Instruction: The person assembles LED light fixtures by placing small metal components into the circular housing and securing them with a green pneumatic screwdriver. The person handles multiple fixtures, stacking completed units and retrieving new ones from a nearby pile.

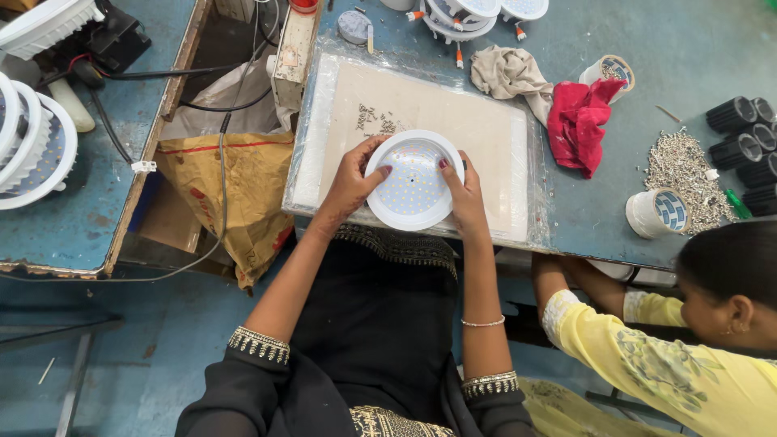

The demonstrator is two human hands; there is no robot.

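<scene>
Sleeves: black, with pale embroidered cuffs, nearest the camera; a thin bracelet sits on the right wrist.
Left hand (350, 182): closed around the left rim of the round white lamp (414, 180), thumb laid over the rim onto its face.
Right hand (465, 197): holding the lamp's right rim, fingers curled along the edge, thumb tip on top.
Lamp: face up between both hands, a dotted LED disc showing inside the white ring, over the near part of the work pad.
Work pad (494, 133): a pale board under clear plastic wrap, lying on the blue table (688, 57).
Co-worker: a person in a yellow sleeve (647, 356) sits at the right, lower than the table edge.
Tape roll (657, 213): on the table right of the pad, beside a heap of small screws (684, 166).
Red cloth (579, 121): crumpled beyond the pad's right corner, touching a beige cloth (506, 73).
Far edge: more white lamp housings (461, 16).
Left table: white ring frames (36, 142) stacked at its edge.
</scene>
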